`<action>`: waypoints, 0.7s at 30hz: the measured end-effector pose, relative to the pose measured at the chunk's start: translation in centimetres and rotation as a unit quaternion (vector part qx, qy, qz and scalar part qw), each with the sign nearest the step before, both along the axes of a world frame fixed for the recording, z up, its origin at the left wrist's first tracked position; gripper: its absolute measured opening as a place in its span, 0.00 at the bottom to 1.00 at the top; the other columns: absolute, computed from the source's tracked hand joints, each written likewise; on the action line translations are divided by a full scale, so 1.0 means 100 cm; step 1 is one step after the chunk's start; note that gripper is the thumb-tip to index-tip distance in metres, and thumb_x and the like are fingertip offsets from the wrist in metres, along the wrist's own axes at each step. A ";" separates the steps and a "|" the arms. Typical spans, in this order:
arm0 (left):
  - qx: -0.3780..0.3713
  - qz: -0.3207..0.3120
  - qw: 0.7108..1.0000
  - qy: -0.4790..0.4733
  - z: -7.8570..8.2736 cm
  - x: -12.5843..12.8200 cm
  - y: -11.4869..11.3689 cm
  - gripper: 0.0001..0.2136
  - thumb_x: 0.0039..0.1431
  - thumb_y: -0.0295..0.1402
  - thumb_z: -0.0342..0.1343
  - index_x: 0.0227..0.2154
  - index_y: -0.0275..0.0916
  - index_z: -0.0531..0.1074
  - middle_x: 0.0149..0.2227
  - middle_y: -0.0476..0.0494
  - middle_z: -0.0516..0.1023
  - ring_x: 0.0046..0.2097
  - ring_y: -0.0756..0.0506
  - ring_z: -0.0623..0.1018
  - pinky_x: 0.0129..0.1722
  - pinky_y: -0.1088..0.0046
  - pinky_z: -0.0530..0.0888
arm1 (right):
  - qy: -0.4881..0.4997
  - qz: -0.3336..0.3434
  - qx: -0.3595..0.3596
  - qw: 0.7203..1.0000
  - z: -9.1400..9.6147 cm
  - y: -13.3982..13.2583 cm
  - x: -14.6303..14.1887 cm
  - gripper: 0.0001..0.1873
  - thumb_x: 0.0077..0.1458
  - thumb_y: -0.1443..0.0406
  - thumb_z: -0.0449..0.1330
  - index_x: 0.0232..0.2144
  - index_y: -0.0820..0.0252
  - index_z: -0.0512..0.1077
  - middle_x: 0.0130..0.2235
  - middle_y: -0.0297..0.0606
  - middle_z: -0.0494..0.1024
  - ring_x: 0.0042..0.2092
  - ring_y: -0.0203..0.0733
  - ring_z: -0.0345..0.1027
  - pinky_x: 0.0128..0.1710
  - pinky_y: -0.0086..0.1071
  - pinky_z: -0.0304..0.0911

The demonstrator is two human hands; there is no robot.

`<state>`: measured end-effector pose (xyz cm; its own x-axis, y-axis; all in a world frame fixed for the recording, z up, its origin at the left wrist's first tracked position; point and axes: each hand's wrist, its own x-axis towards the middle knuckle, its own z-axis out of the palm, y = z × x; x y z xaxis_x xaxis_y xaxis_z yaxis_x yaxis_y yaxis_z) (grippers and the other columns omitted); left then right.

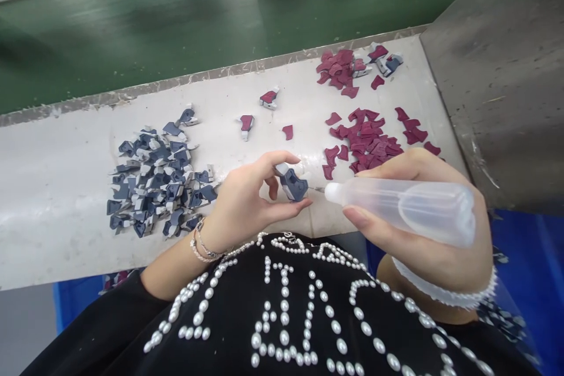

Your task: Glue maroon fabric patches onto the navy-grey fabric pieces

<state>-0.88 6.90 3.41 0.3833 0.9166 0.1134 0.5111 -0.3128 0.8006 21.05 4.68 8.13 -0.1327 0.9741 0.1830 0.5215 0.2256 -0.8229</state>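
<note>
Between thumb and fingers, my left hand (251, 191) pinches a small dark blue and grey plastic part (293, 184), its recessed face turned up. My right hand (423, 205) wraps round a translucent squeeze bottle (396, 202) with a fine needle tip, held nearly level. That tip points left, right by the edge of the blue part; whether it touches I cannot tell. Beyond my hands lie a lone maroon piece (288, 132) and two blue-grey parts with maroon faces, one nearer (247, 125) and one farther back (268, 98).
A heap of blue-grey parts (154, 182) covers the left of the white table (57, 188). Maroon pieces lie in a near pile (368, 141) and a far pile (337, 67) on the right. A green belt (198, 17) runs behind, and a metal panel (502, 88) rises at right.
</note>
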 end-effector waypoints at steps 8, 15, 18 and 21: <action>-0.010 0.004 1.000 0.016 -0.001 0.001 -0.001 0.23 0.51 0.39 0.67 0.48 0.45 0.67 0.33 0.52 0.79 0.27 0.51 0.76 0.31 0.73 0.71 | 0.015 0.048 -0.026 0.998 0.001 -0.001 -0.002 0.11 0.49 0.63 0.68 0.30 0.53 0.69 0.24 0.25 0.73 0.19 0.33 0.65 0.13 0.27 0.59; -0.018 -0.023 0.999 -0.022 0.001 0.002 -0.001 0.22 0.51 0.38 0.68 0.47 0.44 0.67 0.36 0.50 0.80 0.27 0.52 0.75 0.31 0.74 0.74 | 0.009 -0.005 0.003 1.000 -0.002 0.003 0.000 0.10 0.48 0.65 0.69 0.31 0.52 0.70 0.26 0.28 0.73 0.24 0.36 0.68 0.17 0.28 0.62; -0.019 -0.027 0.998 -0.046 0.000 0.002 0.000 0.23 0.50 0.36 0.69 0.47 0.43 0.67 0.37 0.50 0.80 0.29 0.52 0.76 0.32 0.75 0.74 | 0.012 0.008 0.013 1.000 -0.002 0.002 0.002 0.11 0.48 0.64 0.69 0.33 0.52 0.70 0.26 0.28 0.73 0.24 0.36 0.68 0.16 0.28 0.62; -0.013 -0.025 0.997 -0.070 -0.002 0.001 0.001 0.22 0.50 0.34 0.69 0.46 0.43 0.67 0.39 0.48 0.80 0.33 0.51 0.79 0.33 0.76 0.75 | 0.002 0.010 0.014 1.000 -0.001 0.000 0.004 0.12 0.47 0.64 0.69 0.32 0.52 0.70 0.25 0.28 0.74 0.23 0.37 0.69 0.14 0.27 0.60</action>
